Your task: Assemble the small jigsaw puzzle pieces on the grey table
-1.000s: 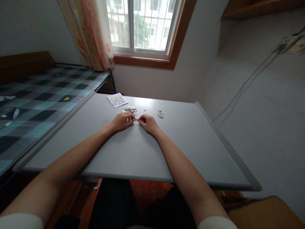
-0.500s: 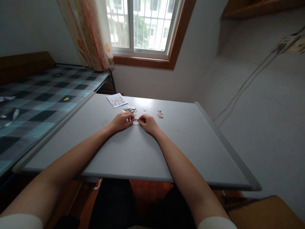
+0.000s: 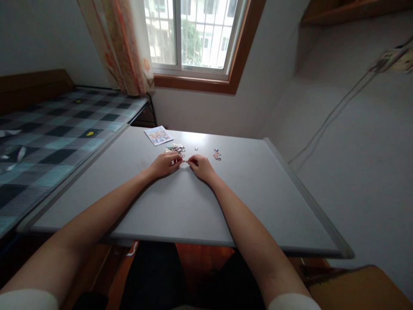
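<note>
My left hand (image 3: pixel 167 164) and my right hand (image 3: pixel 201 166) face each other over the grey-white table (image 3: pixel 183 206), thumbs and fingers pinched. Between their fingertips are small jigsaw puzzle pieces (image 3: pixel 185 162), gripped from both sides; whether they are joined is too small to tell. Just beyond my left hand lies a loose pile of puzzle pieces (image 3: pixel 176 148), partly hidden by its fingers. One single puzzle piece (image 3: pixel 196 149) lies beyond my right hand. A small cluster of reddish puzzle pieces (image 3: pixel 217 155) rests to the right of that hand.
A square picture card (image 3: pixel 158 135) lies near the table's far left edge. A bed with a checked cover (image 3: pixel 61 125) stands along the left. Behind the table are a curtain (image 3: pixel 124 51) and a barred window (image 3: pixel 203 38). A cable (image 3: pixel 325 120) hangs on the right wall.
Both hands stay in nearly the same place. The pieces between the fingertips have tilted slightly, showing less of their coloured face.
</note>
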A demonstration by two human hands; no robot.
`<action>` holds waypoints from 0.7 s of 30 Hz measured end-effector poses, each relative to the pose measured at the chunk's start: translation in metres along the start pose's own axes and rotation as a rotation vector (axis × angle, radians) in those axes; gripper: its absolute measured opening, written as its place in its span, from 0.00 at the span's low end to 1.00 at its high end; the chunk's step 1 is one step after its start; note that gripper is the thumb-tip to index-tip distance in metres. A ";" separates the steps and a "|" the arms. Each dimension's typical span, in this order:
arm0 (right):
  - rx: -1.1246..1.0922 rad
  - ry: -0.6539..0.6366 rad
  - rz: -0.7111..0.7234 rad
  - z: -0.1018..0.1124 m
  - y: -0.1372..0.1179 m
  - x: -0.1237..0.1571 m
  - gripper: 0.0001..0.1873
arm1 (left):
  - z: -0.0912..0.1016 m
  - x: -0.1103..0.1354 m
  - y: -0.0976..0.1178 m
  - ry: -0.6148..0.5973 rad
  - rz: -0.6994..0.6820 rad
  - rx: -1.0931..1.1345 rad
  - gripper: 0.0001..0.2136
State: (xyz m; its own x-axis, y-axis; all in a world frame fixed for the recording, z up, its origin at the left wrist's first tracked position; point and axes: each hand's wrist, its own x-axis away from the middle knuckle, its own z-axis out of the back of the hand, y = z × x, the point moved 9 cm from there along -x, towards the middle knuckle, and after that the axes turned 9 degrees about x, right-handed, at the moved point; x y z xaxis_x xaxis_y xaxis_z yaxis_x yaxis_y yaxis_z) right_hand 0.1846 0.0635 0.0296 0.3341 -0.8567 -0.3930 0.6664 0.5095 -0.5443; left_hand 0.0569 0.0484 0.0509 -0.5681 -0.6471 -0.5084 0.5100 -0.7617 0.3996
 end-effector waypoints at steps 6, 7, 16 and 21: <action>0.010 -0.015 -0.014 0.000 -0.001 0.000 0.04 | 0.000 0.000 -0.001 -0.008 0.015 -0.005 0.09; 0.009 -0.015 -0.015 0.000 -0.001 0.000 0.04 | 0.000 0.000 -0.001 -0.012 0.018 -0.006 0.10; 0.011 -0.019 -0.029 -0.001 0.000 0.001 0.05 | -0.001 0.000 -0.003 -0.011 0.026 -0.007 0.10; 0.026 -0.024 -0.025 0.000 -0.002 0.001 0.06 | -0.001 0.000 -0.004 -0.007 0.019 -0.013 0.10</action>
State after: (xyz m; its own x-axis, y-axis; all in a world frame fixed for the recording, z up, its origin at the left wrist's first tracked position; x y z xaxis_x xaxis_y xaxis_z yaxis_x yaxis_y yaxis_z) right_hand 0.1840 0.0620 0.0303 0.3327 -0.8711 -0.3612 0.6919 0.4857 -0.5341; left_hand 0.0555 0.0512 0.0485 -0.5628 -0.6618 -0.4953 0.5292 -0.7487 0.3992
